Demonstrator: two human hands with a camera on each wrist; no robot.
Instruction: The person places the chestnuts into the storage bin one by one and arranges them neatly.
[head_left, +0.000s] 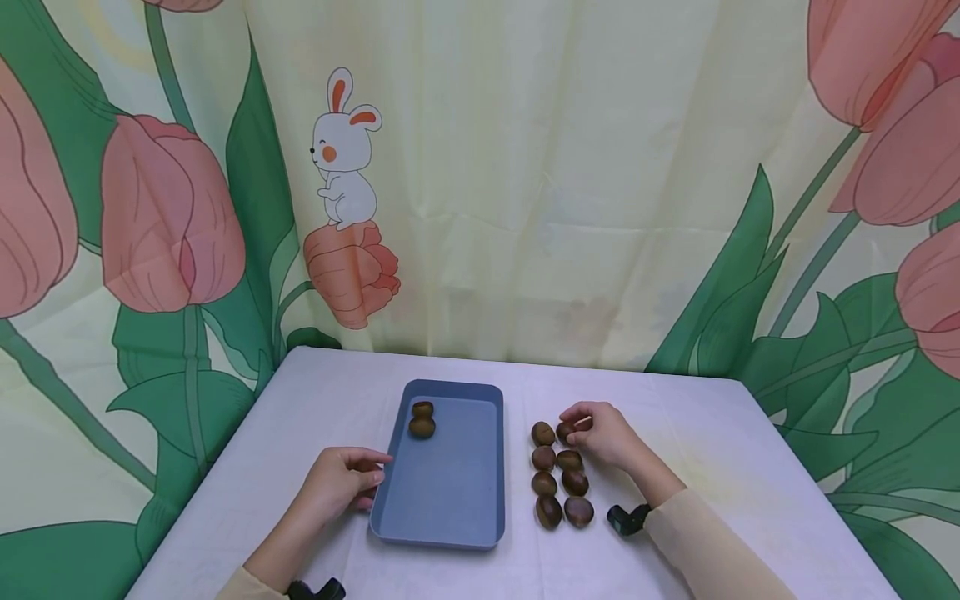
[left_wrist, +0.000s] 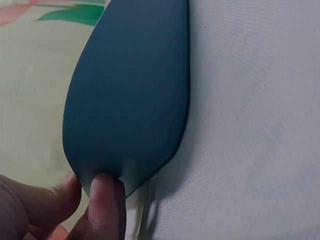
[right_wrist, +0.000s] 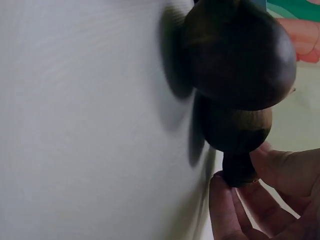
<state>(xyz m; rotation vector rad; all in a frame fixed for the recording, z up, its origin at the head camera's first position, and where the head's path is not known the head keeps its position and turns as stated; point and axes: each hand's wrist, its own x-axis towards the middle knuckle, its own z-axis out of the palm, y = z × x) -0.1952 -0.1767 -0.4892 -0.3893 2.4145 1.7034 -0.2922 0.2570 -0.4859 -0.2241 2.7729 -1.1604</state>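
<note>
A blue-grey rectangular tray [head_left: 457, 500] lies on the white table, with two brown chestnuts [head_left: 422, 427] touching each other near its far left corner. At the tray's left rim, my left hand [head_left: 341, 479] grips the edge; the left wrist view shows the thumb and fingers [left_wrist: 103, 205] at the tray wall [left_wrist: 130, 90]. To the right of the tray, several chestnuts [head_left: 543, 458] stand in two columns. My right hand [head_left: 603, 433] pinches the farthest chestnut [head_left: 565, 432] of the right column. Thumb and fingertips meet around that chestnut [right_wrist: 239, 172] in the right wrist view, behind nearer ones.
Black wrist-camera mounts [head_left: 628, 519] sit at both wrists. Behind the far edge of the white-covered table [head_left: 660, 467] hangs a curtain [head_left: 525, 208] printed with tulips and a rabbit. A strip of tablecloth separates the tray from the chestnut columns.
</note>
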